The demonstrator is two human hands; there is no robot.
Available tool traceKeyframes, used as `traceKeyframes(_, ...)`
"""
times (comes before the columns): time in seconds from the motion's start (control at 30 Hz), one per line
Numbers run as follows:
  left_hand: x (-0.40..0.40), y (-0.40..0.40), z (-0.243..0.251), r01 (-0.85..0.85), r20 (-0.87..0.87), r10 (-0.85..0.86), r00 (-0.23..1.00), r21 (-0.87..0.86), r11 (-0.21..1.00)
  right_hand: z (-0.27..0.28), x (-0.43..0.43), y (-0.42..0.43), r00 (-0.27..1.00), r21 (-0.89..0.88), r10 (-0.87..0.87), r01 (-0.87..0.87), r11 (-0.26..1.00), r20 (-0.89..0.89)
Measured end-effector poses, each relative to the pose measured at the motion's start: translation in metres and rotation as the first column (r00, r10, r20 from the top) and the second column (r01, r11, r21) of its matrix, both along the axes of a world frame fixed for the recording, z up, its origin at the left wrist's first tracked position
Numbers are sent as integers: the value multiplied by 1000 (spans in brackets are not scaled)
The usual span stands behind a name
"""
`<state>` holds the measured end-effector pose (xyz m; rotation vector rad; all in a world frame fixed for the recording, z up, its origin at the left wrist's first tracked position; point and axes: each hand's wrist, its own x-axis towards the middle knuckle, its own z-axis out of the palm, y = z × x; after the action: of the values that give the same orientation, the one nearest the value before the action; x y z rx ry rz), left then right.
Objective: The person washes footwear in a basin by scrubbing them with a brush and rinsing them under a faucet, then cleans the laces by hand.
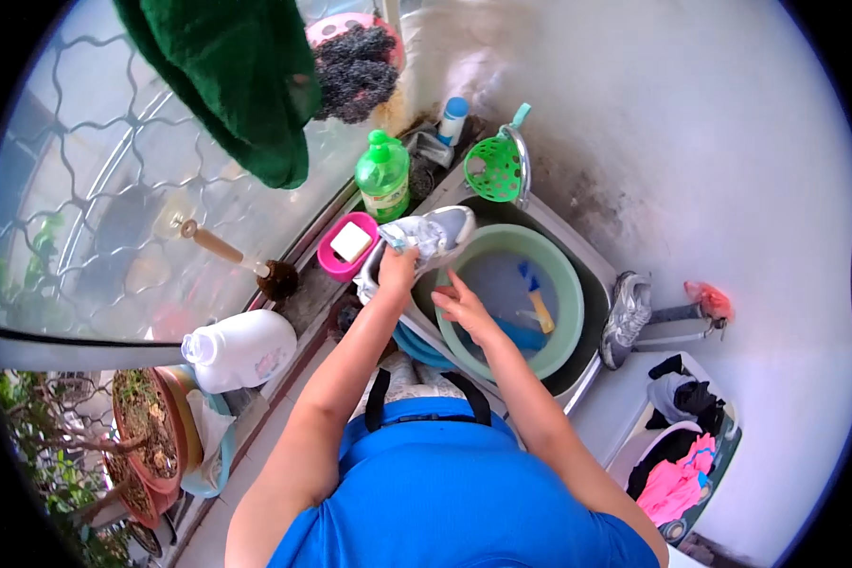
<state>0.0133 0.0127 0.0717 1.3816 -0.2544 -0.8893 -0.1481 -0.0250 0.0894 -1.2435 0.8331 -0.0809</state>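
Note:
My left hand (pixel 397 270) grips a grey-and-white sneaker (pixel 449 226) over the left rim of a sink (pixel 539 216). A pale green plastic basin (pixel 574 266) of cloudy water sits inside that sink. Above the basin's left rim, my right hand (pixel 466 310) is empty with its fingers apart. A scrub brush (pixel 536 298) with a yellow handle and blue end lies in the water, near a blue item (pixel 517 334) I cannot make out. The second sneaker (pixel 626 319) rests on the sink's right edge.
Left of the sink stand a pink soap dish (pixel 334 266) with a white bar of soap (pixel 351 242), a green pump bottle (pixel 383 177) and a white jug (pixel 245 351). A green strainer (pixel 493 169) hangs at the faucet (pixel 522 160). Dark green cloth (pixel 234 85) hangs at upper left.

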Motion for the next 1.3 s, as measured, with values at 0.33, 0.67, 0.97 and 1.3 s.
traceKeyframes(0.33, -42, -11, 42, 257, -331, -241, 912, 4, 966, -15, -6, 7, 954, 35, -205, 203, 979, 219)
traceKeyframes(0.67, -177, -45, 146, 811, -296, -812, 504, -161, 562, 37, -113, 33, 443, 25, -780, 863, 505, 442)
traceKeyframes(0.97, -287, 39, 215, 859, 108, -946, -305, -397, -323, 107, -209, 159, -126, -79, -772, 972, -223, 623)
traceKeyframes(1.3, -380, 135, 214, 593, 916, -25, -401, 238, -769, 120, -255, 310, -604, -136, -574, 614, -777, 553)
